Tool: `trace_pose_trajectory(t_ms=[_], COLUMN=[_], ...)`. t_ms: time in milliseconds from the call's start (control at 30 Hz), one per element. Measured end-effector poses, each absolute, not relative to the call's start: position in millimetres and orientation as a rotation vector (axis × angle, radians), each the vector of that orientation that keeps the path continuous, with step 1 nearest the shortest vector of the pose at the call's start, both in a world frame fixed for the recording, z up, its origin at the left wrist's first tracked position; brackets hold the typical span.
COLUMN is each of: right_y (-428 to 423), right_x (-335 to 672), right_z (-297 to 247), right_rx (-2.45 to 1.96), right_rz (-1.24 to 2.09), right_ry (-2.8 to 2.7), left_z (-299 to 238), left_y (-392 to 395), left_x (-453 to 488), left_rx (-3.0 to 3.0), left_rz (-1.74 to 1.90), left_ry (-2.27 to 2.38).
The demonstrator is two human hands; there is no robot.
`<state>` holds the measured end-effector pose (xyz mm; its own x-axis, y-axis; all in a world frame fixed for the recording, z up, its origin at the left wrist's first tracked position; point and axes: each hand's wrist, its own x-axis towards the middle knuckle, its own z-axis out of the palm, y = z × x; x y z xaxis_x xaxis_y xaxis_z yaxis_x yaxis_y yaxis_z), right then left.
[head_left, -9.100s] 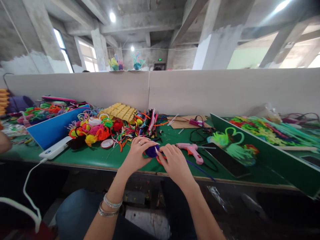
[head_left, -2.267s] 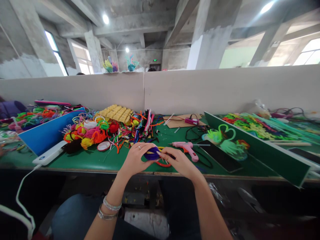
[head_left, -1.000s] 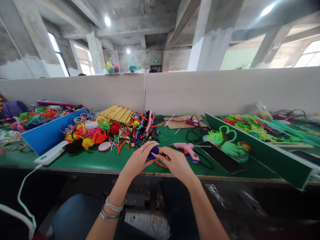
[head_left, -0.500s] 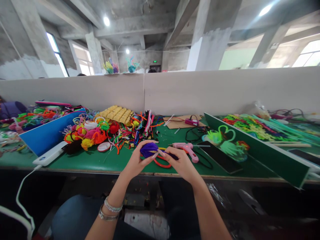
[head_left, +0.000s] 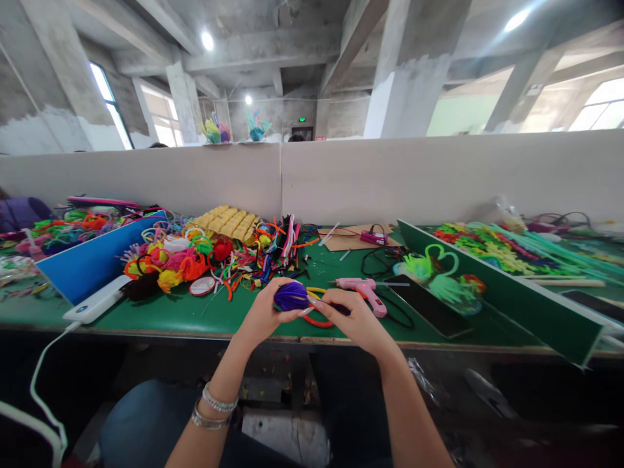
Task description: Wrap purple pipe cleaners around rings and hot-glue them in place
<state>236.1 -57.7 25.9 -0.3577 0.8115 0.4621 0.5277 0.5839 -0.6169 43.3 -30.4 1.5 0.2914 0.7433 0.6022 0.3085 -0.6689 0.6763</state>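
Observation:
A rounded purple bundle of pipe cleaners (head_left: pixel 291 296) is gripped in my left hand (head_left: pixel 266 313), whose thumb and fingers wrap round it from the left. At its right end, my right hand (head_left: pixel 348 318) pinches closed; a dark purple piece shows between the fingers, apparently part of the same bundle. The fingers partly hide where the two meet. Beneath and behind the hands, a red and yellow pipe cleaner loop (head_left: pixel 319 320) lies on the green table (head_left: pixel 185 322). A pink glue gun (head_left: pixel 365 290) rests just beyond my right hand.
A black phone (head_left: pixel 429 305) and green pipe cleaner swans (head_left: pixel 443 276) stand to the right, before a dark green board (head_left: pixel 507 299). Leftward are a colourful pipe cleaner heap (head_left: pixel 180 257), a yellow egg tray (head_left: pixel 227 223), a blue board (head_left: pixel 102 253) and a white power strip (head_left: pixel 102 300).
The purple bundle has turned slightly in my left hand. My right hand has rolled a little, its fingers now more folded over the bundle's right end.

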Motion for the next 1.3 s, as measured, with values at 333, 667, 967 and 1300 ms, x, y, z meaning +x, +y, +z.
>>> trace_pose_trajectory(t_ms=[333,667,967,1300], right_y=[-69.6,-57.2,-54.4,-50.5], right_x=[228.0,212.5,211.5,210.4], right_z=[36.8,22.8,19.1,13.1], right_rx=[-1.048,-1.106,-1.050,-1.009], right_rz=[0.396,0.164,0.155,0.323], right_ry=[-2.066,-2.068,-2.029,-1.961], left_z=[2.5,2.7,5.3,5.2], left_y=[-31.9,-29.8,-27.9,-30.0], left_x=[43.8,43.0,34.6,35.6], left_rx=[2.411,2.622,2.747,2.513], left_rz=[1.086,1.175,1.232,1.349], left_ry=[1.070,1.163,1.188,1.096])
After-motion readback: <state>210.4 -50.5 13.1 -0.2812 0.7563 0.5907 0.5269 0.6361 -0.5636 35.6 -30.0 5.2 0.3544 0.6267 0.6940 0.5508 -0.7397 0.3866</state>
